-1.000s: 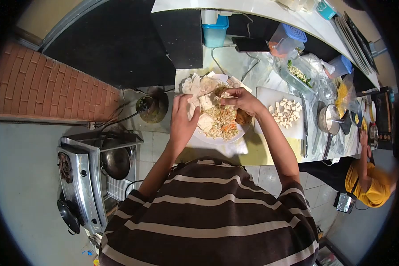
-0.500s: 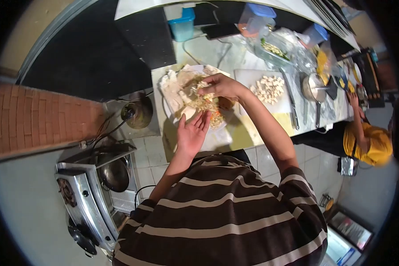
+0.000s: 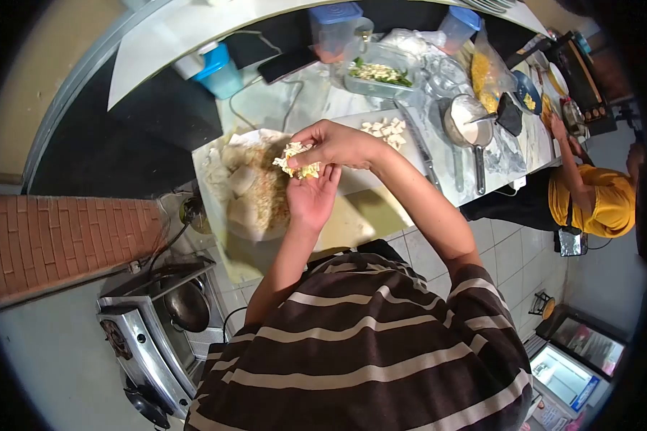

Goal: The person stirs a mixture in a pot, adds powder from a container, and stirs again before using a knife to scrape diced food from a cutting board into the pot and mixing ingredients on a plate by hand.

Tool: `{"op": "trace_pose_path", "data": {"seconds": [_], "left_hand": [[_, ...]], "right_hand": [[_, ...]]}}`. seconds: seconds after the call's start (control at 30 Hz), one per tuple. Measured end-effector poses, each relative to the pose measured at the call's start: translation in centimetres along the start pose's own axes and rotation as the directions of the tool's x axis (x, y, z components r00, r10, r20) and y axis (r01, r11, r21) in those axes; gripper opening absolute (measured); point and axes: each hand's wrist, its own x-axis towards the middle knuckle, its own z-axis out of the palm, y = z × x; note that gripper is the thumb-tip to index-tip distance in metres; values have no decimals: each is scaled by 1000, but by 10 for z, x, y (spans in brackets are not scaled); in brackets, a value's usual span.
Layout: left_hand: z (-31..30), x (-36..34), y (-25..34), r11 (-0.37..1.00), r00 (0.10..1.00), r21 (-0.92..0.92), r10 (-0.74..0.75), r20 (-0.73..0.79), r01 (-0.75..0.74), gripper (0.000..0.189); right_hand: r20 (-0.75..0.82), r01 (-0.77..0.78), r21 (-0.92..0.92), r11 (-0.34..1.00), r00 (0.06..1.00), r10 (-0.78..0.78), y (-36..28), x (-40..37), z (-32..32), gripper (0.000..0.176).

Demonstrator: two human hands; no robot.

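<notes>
Pinching filling clump (image 3: pixel 297 162), right hand (image 3: pixel 336 144) over spread, upturned left hand (image 3: pixel 312 198), beside plate (image 3: pixel 239 231).

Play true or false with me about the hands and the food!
The right hand pinches some filling. True.
The left hand is a fist. False: it is open, palm up, under the filling.
The white cubes lie on the board. True.
The pan sits on the board. False: it stands off the board, past the knife.
Another person wears yellow. True.
</notes>
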Motion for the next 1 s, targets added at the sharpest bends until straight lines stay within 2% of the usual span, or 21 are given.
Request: {"op": "trace_pose_path", "data": {"seconds": [0.07,0.17,0.2,0.23,0.27,0.3,0.37,0.4,0.43,0.5,0.53,0.63,0.67,0.73,0.77,0.83,0.87,0.9,0.97,1.0], "left_hand": [[6,12,-32,999,999,42,-17,-50,20,41],[2,43,-81,994,995,37,-99,23,98,42],[-5,59,-96,982,953,-18,-179,246,189,43],[-12,73,-113,954,856,-54,-237,460,294,44],[1,77,-131,945,896,-73,-276,349,320,44],[6,85,-151,940,890,-63,-293,350,334,44],[15,103,-192,921,832,-4,-350,430,389,44],[24,111,-210,907,834,11,-391,389,420,43],[32,115,-231,921,881,42,-383,277,387,42],[47,120,-270,923,913,134,-380,148,362,40],[51,124,-286,922,920,151,-375,111,357,40],[58,125,-310,869,879,164,-477,28,466,48],[58,122,-310,874,884,164,-467,24,457,48],[56,115,-305,811,851,324,-524,34,487,58],[55,110,-302,820,860,321,-510,32,474,58],[53,99,-294,786,867,404,-496,-42,469,63],[56,93,-290,785,878,416,-473,-76,459,64],[53,89,-287,793,885,414,-460,-74,447,64],[47,84,-280,801,889,413,-456,-48,434,65],[46,82,-279,800,897,422,-435,-80,426,65]], "right_hand": [[-30,-8,25,1000,999,9,-9,-30,-24,17],[-126,34,-20,999,991,-37,7,-64,-75,20],[-171,39,35,999,985,-32,7,-81,-88,22],[-185,47,37,998,982,-40,9,-97,-104,22],[-241,95,70,993,968,-75,10,-114,-119,23],[-297,142,106,984,949,-105,11,-132,-134,24],[-346,99,52,994,935,-75,14,-167,-168,22],[-374,129,78,989,923,-91,17,-182,-184,22],[-401,158,103,982,910,-104,20,-197,-198,23],[-521,109,55,993,851,-65,20,-228,-221,26],[-524,129,78,989,849,-69,22,-243,-231,26],[-576,138,64,988,814,-76,31,-272,-257,26],[-588,166,99,981,805,-76,32,-280,-262,25],[-609,180,124,976,790,-69,42,-287,-277,22],[-596,177,127,976,800,-68,50,-287,-284,22],[-621,104,39,994,782,-58,64,-284,-298,22],[-642,21,-108,994,762,-86,68,-282,-301,22],[-630,23,-111,994,772,-89,72,-278,-305,22],[-599,-133,-376,917,790,-131,82,-269,-311,22],[-587,-139,-448,883,791,-173,88,-262,-313,24]]}}
